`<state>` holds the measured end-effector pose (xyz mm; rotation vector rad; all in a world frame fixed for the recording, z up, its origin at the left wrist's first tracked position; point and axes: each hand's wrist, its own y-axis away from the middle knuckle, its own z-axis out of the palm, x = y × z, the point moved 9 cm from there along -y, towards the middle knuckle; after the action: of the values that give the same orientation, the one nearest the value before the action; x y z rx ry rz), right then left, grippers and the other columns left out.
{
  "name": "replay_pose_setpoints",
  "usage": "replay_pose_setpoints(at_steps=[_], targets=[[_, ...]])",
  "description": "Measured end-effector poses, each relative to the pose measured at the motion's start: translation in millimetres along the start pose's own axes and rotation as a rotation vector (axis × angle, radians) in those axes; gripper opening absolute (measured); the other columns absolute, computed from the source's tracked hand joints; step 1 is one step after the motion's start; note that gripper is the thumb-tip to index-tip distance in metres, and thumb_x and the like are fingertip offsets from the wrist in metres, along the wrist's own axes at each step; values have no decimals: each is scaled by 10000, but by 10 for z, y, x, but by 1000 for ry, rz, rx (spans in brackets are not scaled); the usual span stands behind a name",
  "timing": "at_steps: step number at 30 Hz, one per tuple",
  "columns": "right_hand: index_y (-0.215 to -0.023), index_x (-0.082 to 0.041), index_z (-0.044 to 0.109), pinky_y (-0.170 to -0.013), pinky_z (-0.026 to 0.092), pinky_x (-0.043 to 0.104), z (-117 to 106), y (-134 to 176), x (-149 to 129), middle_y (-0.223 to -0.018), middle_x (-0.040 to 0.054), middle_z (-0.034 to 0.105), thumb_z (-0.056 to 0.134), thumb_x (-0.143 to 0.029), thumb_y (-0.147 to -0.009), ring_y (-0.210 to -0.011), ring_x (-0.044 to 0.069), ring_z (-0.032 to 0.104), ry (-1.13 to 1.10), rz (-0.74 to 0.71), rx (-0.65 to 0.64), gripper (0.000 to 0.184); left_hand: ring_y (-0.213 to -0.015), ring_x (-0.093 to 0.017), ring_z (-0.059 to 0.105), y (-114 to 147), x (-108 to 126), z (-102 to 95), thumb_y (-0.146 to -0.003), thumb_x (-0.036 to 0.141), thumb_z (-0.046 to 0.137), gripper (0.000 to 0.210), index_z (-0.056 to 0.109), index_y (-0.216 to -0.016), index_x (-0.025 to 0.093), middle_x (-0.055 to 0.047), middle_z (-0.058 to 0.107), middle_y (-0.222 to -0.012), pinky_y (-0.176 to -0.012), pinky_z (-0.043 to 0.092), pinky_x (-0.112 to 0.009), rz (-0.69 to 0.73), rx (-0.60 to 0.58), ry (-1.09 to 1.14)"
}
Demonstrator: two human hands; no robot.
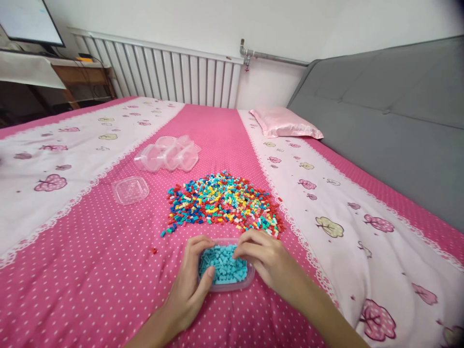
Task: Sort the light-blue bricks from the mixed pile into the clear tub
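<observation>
A small clear plastic container (225,288) full of light blue toy building bricks (224,265) sits on the bed in front of me. My left hand (192,275) grips its left side, fingers at the far rim and thumb over the near left part. Above the right side, my right hand (263,253) is closed with its fingertips pinched at the bricks; what lies between them, if anything, is hidden. Just beyond the container spreads a pile of mixed coloured bricks (224,200) in red, blue, yellow, green and white.
Several clear plastic containers (168,153) lie grouped beyond the pile on the left. Nearer is a clear plastic lid or shallow tray (131,190). A stray red brick (154,251) lies left of my hands. A pink pillow (284,122) rests by the grey headboard (384,116).
</observation>
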<state>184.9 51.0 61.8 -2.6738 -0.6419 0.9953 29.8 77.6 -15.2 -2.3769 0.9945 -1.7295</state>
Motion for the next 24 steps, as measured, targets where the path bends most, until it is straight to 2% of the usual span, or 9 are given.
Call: replay_pose_setpoints(at_steps=[4,7,12,15,24], targets=[[-948,-209,732,-773,462,272,18,-8,2,-948,32,657,571,-29,-940,-858,166,618,-94,14,45,242,-1299,-251,405,32,-44,-2,-1055,310,361,303,417,-1353,300,-70,423,-1323,-1107,341,-392,-10,-9,60],[-910,-222,729,-784,460,273,77,-26,-27,-908,4,689,665,-39,-891,-845,161,639,-148,36,68,195,-1301,-265,400,38,-31,1,-1065,417,295,349,426,-1363,292,-75,420,-1322,-1110,342,-409,15,0,126],[-789,-213,694,-755,448,259,183,-66,5,-814,-32,714,760,-19,-798,-798,155,662,-201,246,197,205,-1271,-270,417,23,7,8,-1027,600,242,501,431,-1368,286,-80,439,-1314,-1086,367,-401,42,23,181],[-776,-215,690,-742,443,254,312,-106,-49,-814,-35,718,754,2,-786,-793,157,666,-210,300,168,227,-1281,-268,398,48,-15,13,-1030,593,237,510,403,-1400,284,-82,438,-1332,-1098,344,-399,41,29,181],[-867,-222,694,-747,441,247,598,-142,-164,-895,-24,738,660,46,-824,-825,155,680,-212,233,-26,274,-1263,-271,433,53,10,33,-1032,592,245,511,394,-1400,270,-86,456,-1317,-1088,350,-403,37,21,215]])
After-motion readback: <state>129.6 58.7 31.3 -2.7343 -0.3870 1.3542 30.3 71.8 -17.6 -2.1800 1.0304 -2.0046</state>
